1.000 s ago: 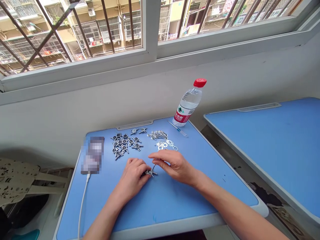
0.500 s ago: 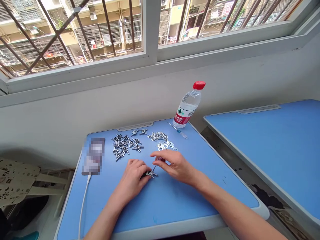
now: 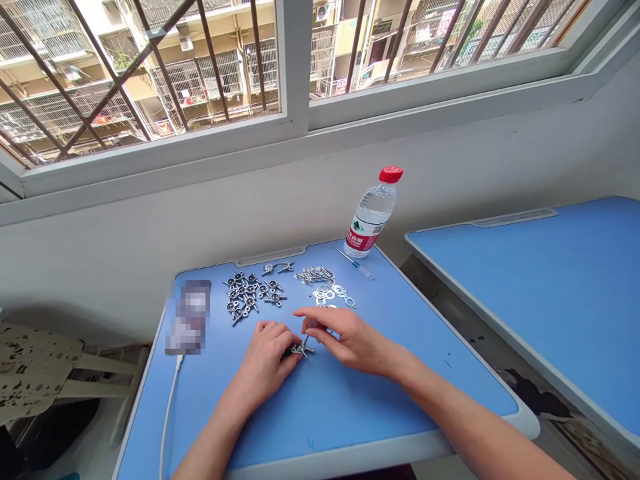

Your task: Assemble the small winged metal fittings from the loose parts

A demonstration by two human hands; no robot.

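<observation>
My left hand (image 3: 264,357) is closed around a small metal cross-shaped fitting (image 3: 301,349), and its fingers hide part of it. My right hand (image 3: 350,340) pinches a thin metal shaft (image 3: 305,341), probably a small screwdriver, whose tip meets the fitting and whose handle is hidden by my fingers. Beyond my hands lie a pile of similar fittings (image 3: 243,297), a cluster of small metal parts (image 3: 314,274) and several flat metal rings (image 3: 327,293). A blue-handled screwdriver (image 3: 356,264) lies near the far edge of the blue desk (image 3: 320,413).
A water bottle with a red cap (image 3: 373,212) stands at the desk's far corner. A pixelated phone (image 3: 190,317) lies at the left, with a white cable (image 3: 170,413) running off the near edge. A second blue desk (image 3: 525,300) stands to the right, beyond a gap.
My hands stay on the fitting, with my right fingers shifted slightly. The whole scene sits a little lower and rotated in the view, as my head has moved.
</observation>
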